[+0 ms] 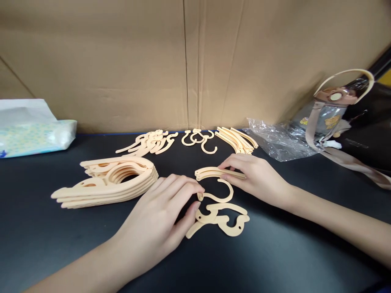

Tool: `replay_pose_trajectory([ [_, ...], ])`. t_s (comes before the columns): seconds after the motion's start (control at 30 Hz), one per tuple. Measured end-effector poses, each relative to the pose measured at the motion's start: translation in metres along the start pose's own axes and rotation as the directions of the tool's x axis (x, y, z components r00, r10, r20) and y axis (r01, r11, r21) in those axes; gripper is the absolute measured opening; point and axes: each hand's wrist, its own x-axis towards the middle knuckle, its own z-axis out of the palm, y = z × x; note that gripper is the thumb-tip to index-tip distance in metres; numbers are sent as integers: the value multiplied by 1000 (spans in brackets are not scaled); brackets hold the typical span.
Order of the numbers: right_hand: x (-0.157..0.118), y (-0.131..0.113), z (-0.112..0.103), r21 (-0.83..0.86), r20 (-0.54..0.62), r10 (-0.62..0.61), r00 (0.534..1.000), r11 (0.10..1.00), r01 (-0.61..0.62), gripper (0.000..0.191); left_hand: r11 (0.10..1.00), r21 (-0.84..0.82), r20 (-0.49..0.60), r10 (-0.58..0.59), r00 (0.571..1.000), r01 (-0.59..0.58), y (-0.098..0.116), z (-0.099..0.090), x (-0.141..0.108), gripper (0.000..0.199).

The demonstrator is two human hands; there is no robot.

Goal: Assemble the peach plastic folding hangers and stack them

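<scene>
pale cream on the strips, cream on the hook, cream through the hanger stack, black tabletop! brown cardboard, and here's blue-and-yellow dappling on the soft pack, pinkish brown on the bottle lid!

Hook before strips, hanger stack left, bottle far right

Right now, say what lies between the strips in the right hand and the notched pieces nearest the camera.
Between the strips and the notched pieces, the head view shows one hook, one end at the left hand.
</scene>
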Motion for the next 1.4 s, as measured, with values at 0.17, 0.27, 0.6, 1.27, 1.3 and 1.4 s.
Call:
replay_pose_trajectory([
  [0.17,-1,0,-4,-22,-31,-87,996,996,86,17,1000,-12,50,-7,999,8,-5,2,2,24],
  [0.27,-6,-5,-7,-36,2,-243,970,969,243,20,999,-30,81,-30,996,32,-7,3,3,26],
  [0.6,-15,-24,-9,-24,15,-358,934,933,358,24,992,-123,71,-32,997,40,-4,3,0,19],
  [1.27,-16,-17,-15,-37,-62,-250,966,968,248,15,941,-318,109,-82,991,113,-3,3,1,13],
  [1.3,-15,-16,-17,-35,-62,-233,971,972,231,15,940,-319,104,-92,990,120,-4,3,1,14],
  [1.4,-16,-16,-18,-26,-38,-215,976,976,214,20,941,-312,88,-104,991,127,-5,4,1,12],
])
